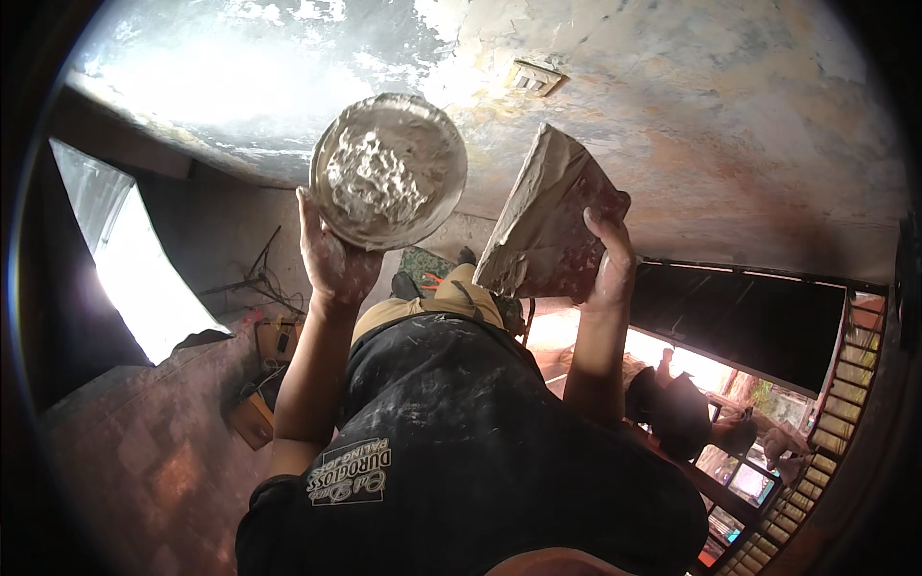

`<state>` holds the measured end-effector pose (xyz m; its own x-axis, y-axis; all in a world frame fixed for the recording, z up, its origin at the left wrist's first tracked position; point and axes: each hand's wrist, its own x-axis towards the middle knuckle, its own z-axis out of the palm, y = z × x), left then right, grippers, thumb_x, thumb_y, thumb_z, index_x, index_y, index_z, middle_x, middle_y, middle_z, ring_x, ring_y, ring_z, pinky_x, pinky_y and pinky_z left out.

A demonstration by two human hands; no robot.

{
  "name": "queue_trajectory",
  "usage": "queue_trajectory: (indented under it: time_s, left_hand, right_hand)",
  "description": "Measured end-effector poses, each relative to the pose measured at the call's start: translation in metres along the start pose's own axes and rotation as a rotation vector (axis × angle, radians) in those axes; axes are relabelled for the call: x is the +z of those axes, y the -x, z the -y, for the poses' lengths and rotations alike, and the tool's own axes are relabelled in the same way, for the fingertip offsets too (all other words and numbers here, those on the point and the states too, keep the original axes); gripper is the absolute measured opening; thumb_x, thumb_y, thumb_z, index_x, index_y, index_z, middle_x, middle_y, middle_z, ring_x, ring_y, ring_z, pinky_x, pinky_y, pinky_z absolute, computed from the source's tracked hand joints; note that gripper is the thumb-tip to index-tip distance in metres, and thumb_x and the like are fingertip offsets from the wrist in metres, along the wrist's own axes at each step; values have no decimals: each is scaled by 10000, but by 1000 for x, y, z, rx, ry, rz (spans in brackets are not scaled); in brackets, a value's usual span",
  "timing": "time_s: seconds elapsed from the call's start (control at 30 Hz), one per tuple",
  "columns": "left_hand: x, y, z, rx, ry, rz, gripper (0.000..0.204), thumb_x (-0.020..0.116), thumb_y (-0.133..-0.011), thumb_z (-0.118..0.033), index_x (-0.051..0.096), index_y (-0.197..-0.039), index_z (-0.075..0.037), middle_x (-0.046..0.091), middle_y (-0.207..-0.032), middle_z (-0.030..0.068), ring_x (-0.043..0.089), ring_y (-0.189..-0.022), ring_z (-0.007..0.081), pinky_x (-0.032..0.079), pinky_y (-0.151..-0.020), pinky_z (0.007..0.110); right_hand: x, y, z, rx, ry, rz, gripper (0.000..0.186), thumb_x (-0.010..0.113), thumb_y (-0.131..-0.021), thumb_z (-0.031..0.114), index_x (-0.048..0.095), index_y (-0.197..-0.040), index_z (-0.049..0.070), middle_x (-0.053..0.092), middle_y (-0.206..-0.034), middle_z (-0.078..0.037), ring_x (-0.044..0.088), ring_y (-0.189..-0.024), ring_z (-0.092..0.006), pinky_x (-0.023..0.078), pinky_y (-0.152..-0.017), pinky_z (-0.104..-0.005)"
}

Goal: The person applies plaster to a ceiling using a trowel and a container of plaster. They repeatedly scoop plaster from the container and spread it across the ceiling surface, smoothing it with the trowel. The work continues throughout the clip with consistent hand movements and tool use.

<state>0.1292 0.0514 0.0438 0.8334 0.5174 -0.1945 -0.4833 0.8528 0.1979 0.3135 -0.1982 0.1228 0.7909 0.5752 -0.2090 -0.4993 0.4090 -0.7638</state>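
My left hand [336, 259] grips a round shallow dish [456, 178] by its lower left edge, thumb up along the side. A lumpy heap of wet pale putty [379, 182] lies in the dish. My right hand [615, 254] is closed round a flat reddish putty spreader [571, 235], with the thumb on its face. Thick grey putty is smeared along the spreader's long left edge. The two tools are held apart at about the same height, close to a wall [691, 125] with patchy, part-skimmed paint.
A switch or socket plate [536, 79] sits on the wall above the spreader. Tangled cables [264, 278] and a brown box [252, 420] are at the left. On the right are a dark panel [740, 312], an opening with bright light, and a slatted ladder-like frame [834, 422].
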Motion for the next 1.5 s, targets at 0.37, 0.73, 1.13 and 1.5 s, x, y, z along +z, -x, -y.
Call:
queue_trajectory:
  time_s: [0.37,0.73,1.13,1.5]
  left_hand:
    - [13,13,15,21,45,17,702,394,-1131,-591,430,-1600,-70,518,-1579,206,523,-1441,392,410,-1209,637]
    - [47,30,23,2,-81,-204,787,362,-1124,-629,344,-1632,-28,469,-1602,224,470,-1481,398,378,-1244,611]
    - [76,15,70,293,-106,-229,808,337,-1108,-680,251,-1681,-116,379,-1656,166,409,-1522,351,375,-1249,591]
    - [87,9,79,297,-53,-196,876,434,-1069,-722,247,-1681,-123,359,-1670,128,387,-1525,284,389,-1250,480]
  right_hand:
    - [-10,9,-5,31,148,-131,352,674,-986,173,678,-1285,-13,736,-1169,-97,702,-1085,-213,543,-985,-366]
    - [7,-8,8,-308,536,-239,229,755,-956,111,711,-1135,-25,723,-984,-42,636,-927,-108,484,-907,-273]
    - [41,13,-30,-1366,1332,196,308,629,-962,-150,501,-1242,-140,698,-1069,-332,738,-837,-432,629,-699,-451]
    - [40,-9,-94,-1395,1450,82,259,581,-1035,-26,580,-1281,-110,703,-1152,-279,715,-999,-407,602,-839,-458]
